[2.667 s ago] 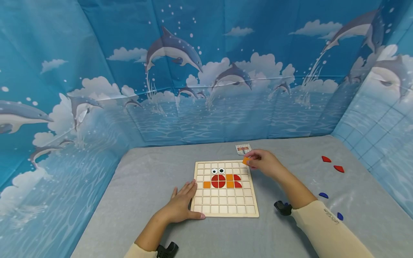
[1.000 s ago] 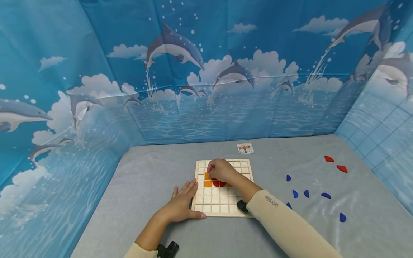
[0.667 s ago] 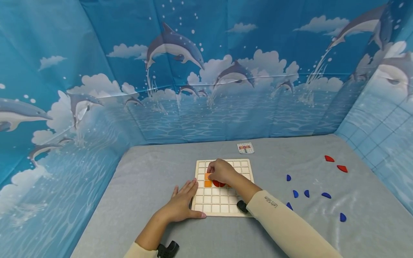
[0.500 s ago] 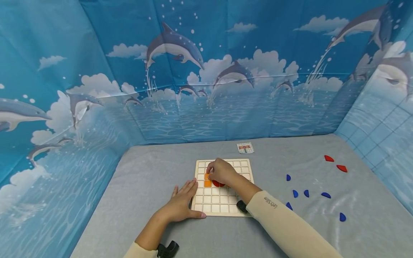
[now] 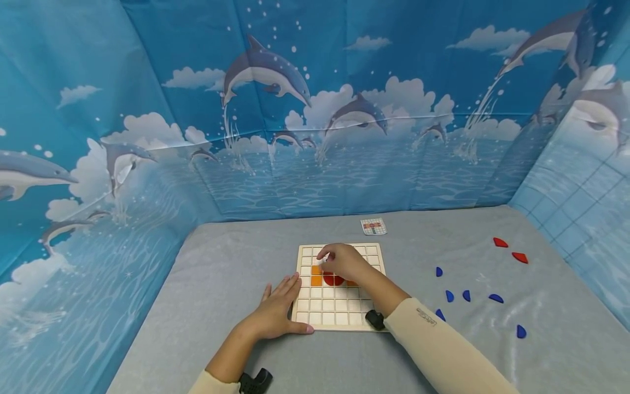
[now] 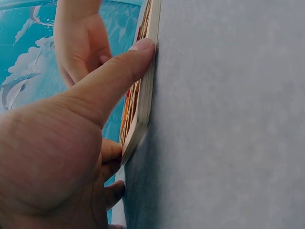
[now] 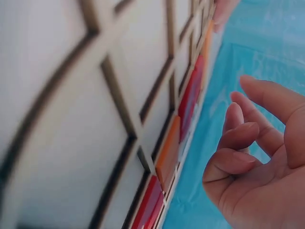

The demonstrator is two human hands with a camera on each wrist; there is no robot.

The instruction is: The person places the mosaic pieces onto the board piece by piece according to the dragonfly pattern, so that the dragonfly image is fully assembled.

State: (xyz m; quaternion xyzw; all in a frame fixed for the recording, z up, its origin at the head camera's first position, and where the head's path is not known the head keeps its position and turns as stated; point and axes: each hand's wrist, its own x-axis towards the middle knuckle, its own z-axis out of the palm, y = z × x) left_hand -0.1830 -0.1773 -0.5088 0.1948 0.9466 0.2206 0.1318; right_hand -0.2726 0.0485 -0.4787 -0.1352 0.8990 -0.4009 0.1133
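While the left hand (image 5: 279,309), fingers spread, steadies the grid board (image 5: 315,304), the right hand (image 5: 345,261) gapes empty; orange squares (image 5: 316,280) placed, blue tiles (image 5: 496,298) unplaced.

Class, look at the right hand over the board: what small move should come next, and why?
Probably lift the right hand towards the blue pieces: it holds nothing, the left orange squares appear to be seated in the board, and the blue pieces lie loose on the cloth.

Dark lettering (image 5: 426,317) on the right sleeve (image 5: 448,346) is too small to read.
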